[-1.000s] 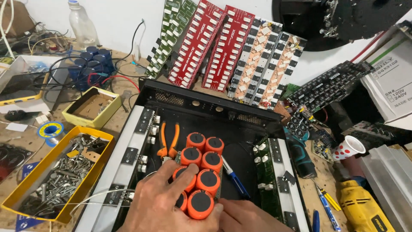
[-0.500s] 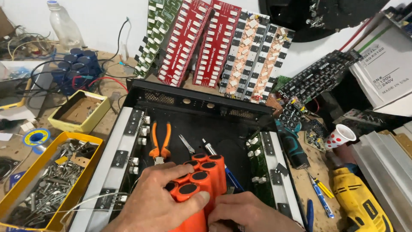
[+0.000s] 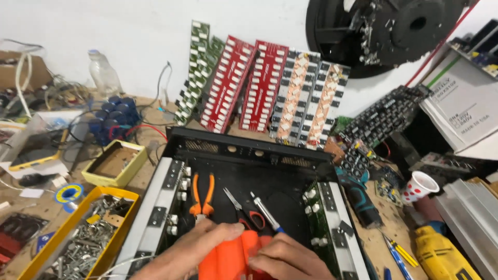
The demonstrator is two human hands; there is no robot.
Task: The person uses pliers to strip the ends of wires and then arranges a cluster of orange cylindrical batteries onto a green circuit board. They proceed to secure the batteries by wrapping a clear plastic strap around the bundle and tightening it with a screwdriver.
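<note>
Cluttered wooden workbench (image 3: pixel 155 116), carrying an open black metal chassis (image 3: pixel 249 150) directly ahead of both hands. Left of the left hand (image 3: pixel 194 249): long yellow tray (image 3: pixel 31 259) of screws and metal bits, with a smaller yellow box (image 3: pixel 115 163) beyond it. Right of the right hand (image 3: pixel 290 258): yellow drill (image 3: pixel 441 254), spotted paper cup (image 3: pixel 420 186). Far beyond, circuit boards (image 3: pixel 259 88) leaning against the wall.
</note>
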